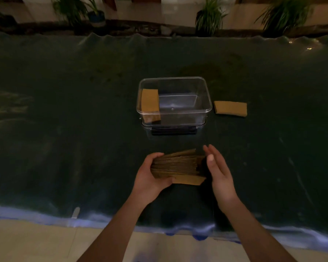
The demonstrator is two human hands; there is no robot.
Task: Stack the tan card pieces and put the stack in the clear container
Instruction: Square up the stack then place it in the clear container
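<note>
A thick stack of tan card pieces lies sideways just in front of me, its edges uneven. My left hand grips its left end. My right hand stands flat and open against the right end, fingers straight. Beyond them the clear container sits on its dark lid base, with a smaller tan stack inside at its left wall. Another tan stack rests on the cloth to the right of the container.
A dark green cloth covers the table; its near edge hangs by my forearms. Potted plants line the floor beyond the far edge.
</note>
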